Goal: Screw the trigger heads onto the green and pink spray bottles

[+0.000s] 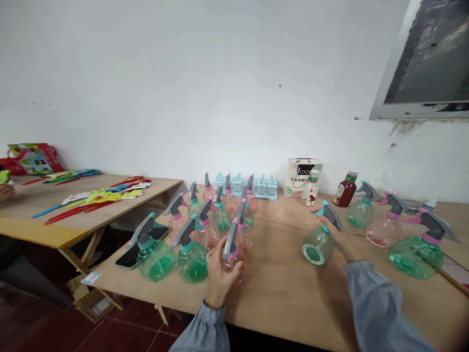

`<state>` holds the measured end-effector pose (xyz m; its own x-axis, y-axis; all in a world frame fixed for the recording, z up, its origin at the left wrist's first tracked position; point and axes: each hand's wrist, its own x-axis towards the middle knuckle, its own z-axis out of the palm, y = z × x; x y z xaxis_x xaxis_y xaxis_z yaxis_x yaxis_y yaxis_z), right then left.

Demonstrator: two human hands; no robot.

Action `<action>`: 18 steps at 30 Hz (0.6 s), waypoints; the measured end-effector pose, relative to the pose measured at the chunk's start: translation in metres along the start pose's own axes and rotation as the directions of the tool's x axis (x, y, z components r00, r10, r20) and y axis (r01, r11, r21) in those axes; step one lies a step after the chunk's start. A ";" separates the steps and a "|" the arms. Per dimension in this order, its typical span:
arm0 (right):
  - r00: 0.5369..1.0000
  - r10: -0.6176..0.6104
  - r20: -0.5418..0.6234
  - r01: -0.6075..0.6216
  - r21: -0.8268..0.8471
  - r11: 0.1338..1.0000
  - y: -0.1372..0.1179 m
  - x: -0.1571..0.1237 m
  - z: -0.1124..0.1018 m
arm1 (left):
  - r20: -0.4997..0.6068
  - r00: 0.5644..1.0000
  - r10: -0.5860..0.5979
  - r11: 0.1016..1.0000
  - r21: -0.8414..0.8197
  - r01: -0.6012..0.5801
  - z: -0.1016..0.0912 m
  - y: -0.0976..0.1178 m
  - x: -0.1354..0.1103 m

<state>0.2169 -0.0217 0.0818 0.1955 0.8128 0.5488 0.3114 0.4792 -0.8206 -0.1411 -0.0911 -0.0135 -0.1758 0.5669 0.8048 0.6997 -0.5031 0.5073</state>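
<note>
My left hand (222, 274) is closed around a clear pink spray bottle (238, 274) with a grey and pink trigger head, at the front right of a cluster. My right hand (339, 237) grips a clear green spray bottle (318, 247) by its neck, just under the grey and turquoise head. This bottle is tilted, its round base turned partly toward me, and the fingers behind it are mostly hidden. Left of my left hand stand green bottles, one of them a green spray bottle (192, 264). Several more pink and green ones stand behind.
At the right stand a pink spray bottle (384, 230) and green ones. Along the wall are light-blue molds (266, 188), a paper bag (293, 178), a white bottle (312, 188) and a brown bottle (345, 190). A phone (128, 259) lies left; gloves (106, 198) cover another table.
</note>
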 end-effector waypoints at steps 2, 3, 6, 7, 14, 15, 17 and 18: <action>0.999 0.030 -0.041 -0.025 0.134 0.991 0.004 -0.001 0.003 | -0.005 1.000 0.004 0.999 0.038 -0.004 0.004 -0.004 -0.010; 0.998 0.043 -0.051 -0.034 0.178 0.983 0.005 -0.002 0.003 | -0.009 1.000 0.013 0.998 0.058 -0.013 0.006 -0.005 -0.014; 0.995 0.066 -0.070 -0.046 0.255 0.966 0.004 -0.007 0.006 | -0.010 0.998 0.064 0.992 0.107 -0.062 0.010 -0.008 -0.022; 0.995 0.079 -0.060 -0.059 0.285 0.957 0.002 -0.008 0.007 | -0.005 0.997 0.078 0.990 0.118 -0.077 0.011 -0.008 -0.023; 0.985 0.168 0.024 -0.165 0.370 0.914 -0.003 -0.018 0.015 | 0.028 0.996 0.080 0.985 0.150 -0.083 0.011 -0.011 -0.024; 0.984 0.177 -0.010 -0.160 0.372 0.914 -0.004 -0.019 0.017 | 0.035 0.997 0.073 0.986 0.150 -0.077 0.011 -0.012 -0.024; 0.984 0.174 -0.018 -0.156 0.371 0.916 -0.007 -0.021 0.020 | 0.034 0.998 0.056 0.987 0.148 -0.060 0.010 -0.013 -0.024; 0.986 0.168 0.011 -0.160 0.373 0.914 -0.008 -0.022 0.022 | 0.034 0.998 0.049 0.988 0.146 -0.054 0.010 -0.013 -0.024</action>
<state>0.1896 -0.0361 0.0730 0.2347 0.8852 0.4016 -0.0938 0.4319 -0.8970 -0.1389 -0.0918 -0.0426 -0.1174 0.5636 0.8177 0.8017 -0.4322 0.4130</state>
